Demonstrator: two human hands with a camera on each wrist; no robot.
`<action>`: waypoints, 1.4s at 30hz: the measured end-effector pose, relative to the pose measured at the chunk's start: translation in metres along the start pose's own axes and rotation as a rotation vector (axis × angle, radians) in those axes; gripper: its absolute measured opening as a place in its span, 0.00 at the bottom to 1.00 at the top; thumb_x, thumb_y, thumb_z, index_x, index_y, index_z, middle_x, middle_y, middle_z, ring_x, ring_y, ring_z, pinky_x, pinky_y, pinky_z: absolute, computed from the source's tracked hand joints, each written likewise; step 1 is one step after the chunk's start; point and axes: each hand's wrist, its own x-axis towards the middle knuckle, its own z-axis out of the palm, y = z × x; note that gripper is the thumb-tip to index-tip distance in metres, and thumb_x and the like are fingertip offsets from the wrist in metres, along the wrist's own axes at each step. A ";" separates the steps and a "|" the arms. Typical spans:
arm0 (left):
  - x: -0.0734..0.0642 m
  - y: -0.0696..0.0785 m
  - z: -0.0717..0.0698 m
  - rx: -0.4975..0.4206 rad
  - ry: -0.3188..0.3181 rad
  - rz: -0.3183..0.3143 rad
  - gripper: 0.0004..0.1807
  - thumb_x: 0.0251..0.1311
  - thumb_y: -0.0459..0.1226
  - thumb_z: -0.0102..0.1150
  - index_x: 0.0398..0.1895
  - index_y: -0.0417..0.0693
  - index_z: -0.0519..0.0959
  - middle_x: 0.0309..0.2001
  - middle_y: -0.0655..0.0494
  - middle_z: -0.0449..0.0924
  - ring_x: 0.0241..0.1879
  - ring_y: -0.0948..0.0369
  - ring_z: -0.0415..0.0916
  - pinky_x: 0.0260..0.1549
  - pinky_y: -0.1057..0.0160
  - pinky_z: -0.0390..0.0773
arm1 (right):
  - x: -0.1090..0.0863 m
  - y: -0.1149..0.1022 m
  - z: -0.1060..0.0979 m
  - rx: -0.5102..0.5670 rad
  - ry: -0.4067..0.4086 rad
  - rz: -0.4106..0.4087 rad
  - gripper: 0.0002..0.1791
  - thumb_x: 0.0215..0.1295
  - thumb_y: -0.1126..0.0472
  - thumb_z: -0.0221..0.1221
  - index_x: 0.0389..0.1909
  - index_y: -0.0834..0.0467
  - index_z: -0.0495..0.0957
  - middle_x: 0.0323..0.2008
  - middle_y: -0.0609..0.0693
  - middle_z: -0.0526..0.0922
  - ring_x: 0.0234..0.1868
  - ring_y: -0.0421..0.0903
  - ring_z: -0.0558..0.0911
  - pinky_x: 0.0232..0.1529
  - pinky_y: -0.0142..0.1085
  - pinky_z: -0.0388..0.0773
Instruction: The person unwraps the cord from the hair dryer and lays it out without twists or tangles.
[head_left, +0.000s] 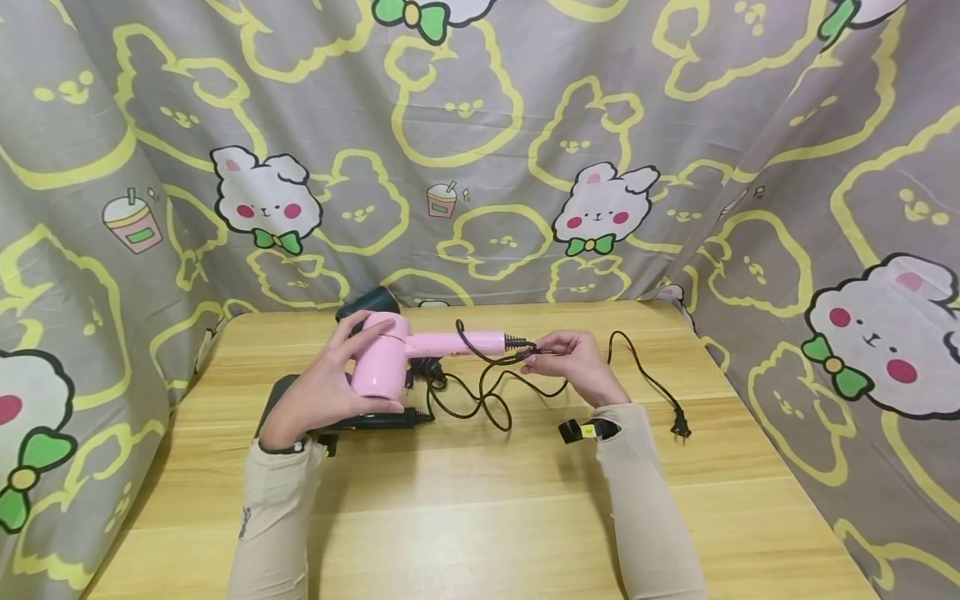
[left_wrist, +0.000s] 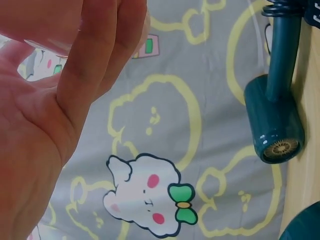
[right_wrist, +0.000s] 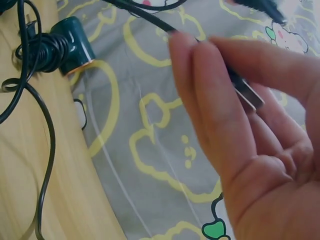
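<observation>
My left hand [head_left: 322, 383] grips a pink hair dryer [head_left: 381, 358] round its barrel, thumb low and fingers over the top. The dryer is held above the table, its handle pointing right. In the left wrist view, only a blurred part of the pink barrel [left_wrist: 40, 22] shows behind the fingers. Near the handle's end, my right hand [head_left: 573, 362] pinches the dryer's black cord [head_left: 487, 360]. In the right wrist view, the fingertips hold a black plug [right_wrist: 240, 87] with flat metal prongs [right_wrist: 249, 97], partly hidden by the fingers.
A dark green hair dryer [head_left: 367, 304] with a coiled cord lies at the back of the wooden table [head_left: 465, 517]. Another dark green dryer [head_left: 378, 418] lies under my left hand. Its cord loops rightward, and a plug [head_left: 680, 425] rests at right. A patterned curtain [head_left: 480, 242] surrounds the table.
</observation>
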 end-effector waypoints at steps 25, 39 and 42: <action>0.005 0.026 0.029 0.062 -0.144 0.047 0.60 0.32 0.61 0.86 0.76 0.72 0.67 0.79 0.53 0.55 0.53 0.48 0.78 0.39 0.58 0.80 | -0.002 -0.016 0.012 0.496 0.415 -0.481 0.09 0.61 0.78 0.66 0.40 0.67 0.86 0.45 0.59 0.91 0.37 0.50 0.93 0.50 0.42 0.85; -0.011 0.014 0.040 0.069 -0.196 0.022 0.59 0.33 0.69 0.80 0.75 0.75 0.66 0.77 0.58 0.56 0.45 0.54 0.78 0.35 0.62 0.79 | -0.020 -0.054 -0.007 0.735 0.404 -0.732 0.11 0.59 0.86 0.61 0.38 0.71 0.85 0.44 0.66 0.90 0.37 0.59 0.92 0.46 0.42 0.86; -0.019 0.007 0.037 0.082 -0.199 0.001 0.58 0.33 0.69 0.81 0.75 0.74 0.67 0.77 0.57 0.56 0.43 0.56 0.79 0.33 0.63 0.78 | -0.024 -0.064 -0.015 0.777 0.410 -0.770 0.11 0.59 0.87 0.60 0.38 0.73 0.84 0.44 0.68 0.89 0.36 0.60 0.92 0.45 0.43 0.87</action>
